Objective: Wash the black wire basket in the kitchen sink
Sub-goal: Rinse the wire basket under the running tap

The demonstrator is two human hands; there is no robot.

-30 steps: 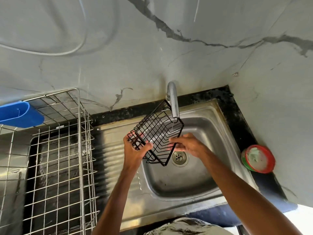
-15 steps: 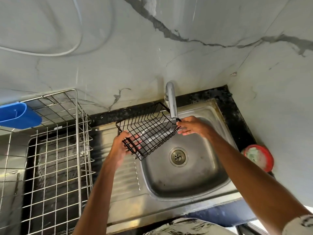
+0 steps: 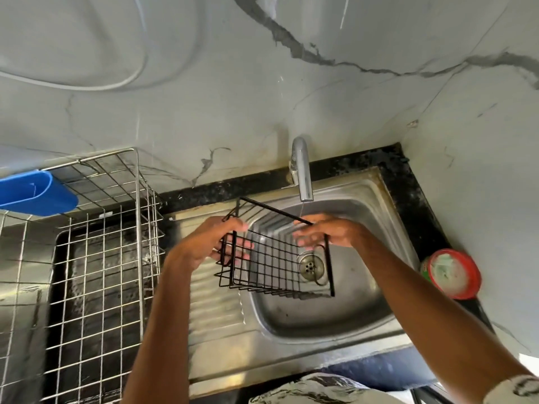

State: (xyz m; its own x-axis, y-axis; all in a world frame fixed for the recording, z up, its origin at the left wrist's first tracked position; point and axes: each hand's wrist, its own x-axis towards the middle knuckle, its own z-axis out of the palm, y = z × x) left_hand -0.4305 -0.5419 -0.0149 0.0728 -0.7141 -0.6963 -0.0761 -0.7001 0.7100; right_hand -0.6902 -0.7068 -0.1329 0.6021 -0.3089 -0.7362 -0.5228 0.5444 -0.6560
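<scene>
black wire basket [image 3: 272, 259] held in the air over the bowl of the sink [image 3: 335, 313], just below and in front of the faucet [image 3: 303, 173]. the basket is tilted; through its mesh the drain [image 3: 311, 266] shows underneath.

left hand [image 3: 210, 246]: fingers curled around the wires at the basket end away from the faucet, grasping it.
right hand [image 3: 329, 233]: closed on the top rim at the end nearest the faucet, directly under the spout.

a thin stream of water falls from the faucet onto the rim close to the right hand.

step in hand (judgement): rinsing, with the basket turned under the stream. no suds or sponge visible, so i cannot tell whether soap has been used.

next move calls for (judgement): both grips kept firm while rotating the basket so each face passes under the stream; wet wire may slip. basket should remain over the bowl, short of knocking the spout.

also noted: metal dish rack [image 3: 96, 258] well to the side of the faucet, blue container [image 3: 35, 192] hooked on it; red-rimmed tub [image 3: 453, 272] on the opposite side of the faucet.
</scene>
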